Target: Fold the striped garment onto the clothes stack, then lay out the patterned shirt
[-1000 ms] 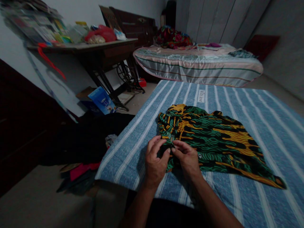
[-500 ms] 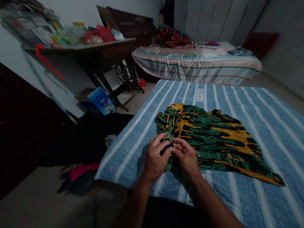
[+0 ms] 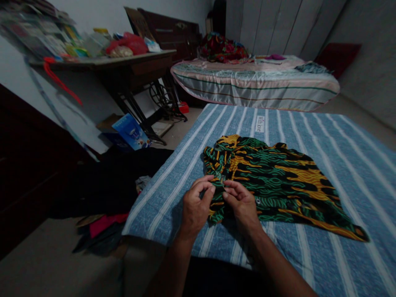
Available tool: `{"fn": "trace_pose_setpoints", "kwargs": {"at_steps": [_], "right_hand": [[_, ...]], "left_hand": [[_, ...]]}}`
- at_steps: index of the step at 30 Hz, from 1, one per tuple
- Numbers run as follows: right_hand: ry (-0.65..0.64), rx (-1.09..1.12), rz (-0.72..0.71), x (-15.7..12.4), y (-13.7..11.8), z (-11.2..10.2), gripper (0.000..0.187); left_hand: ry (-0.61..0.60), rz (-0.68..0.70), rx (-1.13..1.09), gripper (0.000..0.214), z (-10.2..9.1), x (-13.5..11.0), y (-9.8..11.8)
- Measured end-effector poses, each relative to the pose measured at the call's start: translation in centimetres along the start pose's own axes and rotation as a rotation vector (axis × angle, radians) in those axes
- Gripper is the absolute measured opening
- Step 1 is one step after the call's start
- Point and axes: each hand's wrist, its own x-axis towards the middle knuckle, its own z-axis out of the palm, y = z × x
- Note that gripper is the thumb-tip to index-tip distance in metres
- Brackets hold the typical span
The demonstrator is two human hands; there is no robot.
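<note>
Hands part over the patterned shirt (image 3: 287, 173)

The shirt lies spread on a blue striped cover (image 3: 167, 198), its collar end to the left. The left hand (image 3: 196, 204) has drawn leftward from the right hand (image 3: 243, 202), whose fingertips it met half a second ago; each appears to pinch cloth near the collar. The gap suggests the fingers no longer work one shared point. Beyond, far: a bed (image 3: 253, 86).

2 hands (image 3: 195, 208) (image 3: 246, 208) — curled, near each other.
</note>
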Motion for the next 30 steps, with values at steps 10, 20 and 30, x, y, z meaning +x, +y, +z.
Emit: {"fn": "trace_pose_setpoints", "kwargs": {"at_steps": [10, 20, 30], "right_hand": [[0.086, 0.064, 0.043, 0.2, 0.1, 0.2, 0.031], [0.081, 0.083, 0.059, 0.3, 0.0, 0.3, 0.031], [0.037, 0.019, 0.024, 0.3, 0.6, 0.4, 0.026]], "left_hand": [[-0.630, -0.127, 0.465, 0.024, -12.0, -2.2, 0.1], [-0.728, -0.356, 0.830, 0.024, -17.6, -2.1, -3.1], [-0.628, -0.256, 0.777, 0.034, -14.6, -0.2, -1.1]]}}
